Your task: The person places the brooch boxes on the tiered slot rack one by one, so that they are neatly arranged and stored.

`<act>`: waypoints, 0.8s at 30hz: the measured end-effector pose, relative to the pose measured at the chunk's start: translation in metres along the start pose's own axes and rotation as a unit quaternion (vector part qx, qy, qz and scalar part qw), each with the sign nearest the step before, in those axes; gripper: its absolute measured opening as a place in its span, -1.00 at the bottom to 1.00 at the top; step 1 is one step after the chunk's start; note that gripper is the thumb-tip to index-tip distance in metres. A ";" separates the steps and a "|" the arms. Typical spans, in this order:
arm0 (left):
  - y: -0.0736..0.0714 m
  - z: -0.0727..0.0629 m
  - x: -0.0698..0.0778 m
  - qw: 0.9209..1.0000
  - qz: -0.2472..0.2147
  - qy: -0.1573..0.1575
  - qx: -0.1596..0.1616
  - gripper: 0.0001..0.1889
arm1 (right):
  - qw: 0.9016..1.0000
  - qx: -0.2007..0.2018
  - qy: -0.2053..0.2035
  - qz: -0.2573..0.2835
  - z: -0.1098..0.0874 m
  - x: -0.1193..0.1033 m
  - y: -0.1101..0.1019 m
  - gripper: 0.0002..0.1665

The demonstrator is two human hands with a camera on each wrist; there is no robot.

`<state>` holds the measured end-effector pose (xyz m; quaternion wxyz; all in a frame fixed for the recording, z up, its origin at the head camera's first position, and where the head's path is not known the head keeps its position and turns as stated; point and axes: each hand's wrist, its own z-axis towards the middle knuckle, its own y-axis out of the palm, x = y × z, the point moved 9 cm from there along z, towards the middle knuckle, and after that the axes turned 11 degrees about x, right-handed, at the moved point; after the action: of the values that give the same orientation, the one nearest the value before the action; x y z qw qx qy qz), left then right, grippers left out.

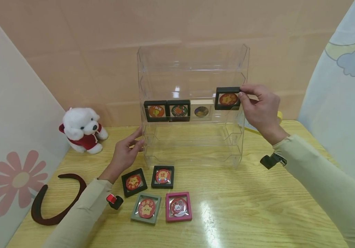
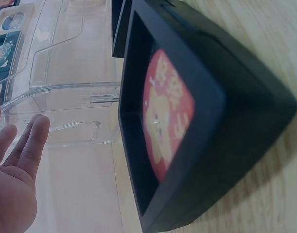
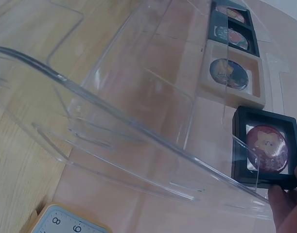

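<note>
A clear acrylic tiered rack stands on the table. My right hand pinches the right edge of a black square display frame with a red round badge, at the right end of a middle tier. This frame sits higher than its row: two black frames and a cream frame. In the right wrist view, the rack's clear front lip crosses before the held frame. With fingers extended, my left hand touches the rack's left side; its exact contact is partly hidden.
On the table before the rack lie two black frames, a grey-green frame and a magenta frame. A white plush dog and dark red headband-shaped band are at left. A yellow-edged clock stands near the rack's right side.
</note>
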<state>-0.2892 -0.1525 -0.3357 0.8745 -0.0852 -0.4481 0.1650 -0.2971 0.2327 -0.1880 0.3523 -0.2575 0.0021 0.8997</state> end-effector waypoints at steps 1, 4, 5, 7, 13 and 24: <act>0.000 0.000 0.000 1.000 0.000 -0.002 0.001 -0.49 | 1.000 0.001 -0.004 -0.001 0.000 -0.001 0.000 -0.83; 0.000 0.000 0.000 1.000 0.001 -0.001 0.000 -0.49 | 1.000 0.002 -0.022 -0.009 -0.003 -0.003 0.002 -0.84; 0.000 0.000 -0.001 1.000 0.000 -0.002 -0.001 -0.49 | 1.000 0.001 -0.029 -0.010 -0.003 -0.004 0.003 -0.85; 0.001 -0.001 -0.001 1.000 0.001 -0.004 -0.002 -0.49 | 0.999 -0.001 -0.042 -0.015 -0.005 -0.005 0.004 -0.85; 0.001 0.000 -0.002 1.000 0.007 -0.007 0.003 -0.49 | 0.997 -0.010 -0.068 -0.024 -0.008 -0.008 0.007 -0.85; 0.001 -0.001 0.000 1.000 0.003 -0.007 -0.002 -0.49 | 0.991 -0.048 -0.108 -0.068 -0.010 -0.015 0.012 -0.85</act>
<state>-0.2888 -0.1520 -0.3362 0.8707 -0.0876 -0.4542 0.1671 -0.2913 0.2121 -0.1916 0.3981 -0.1750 -0.0962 0.8953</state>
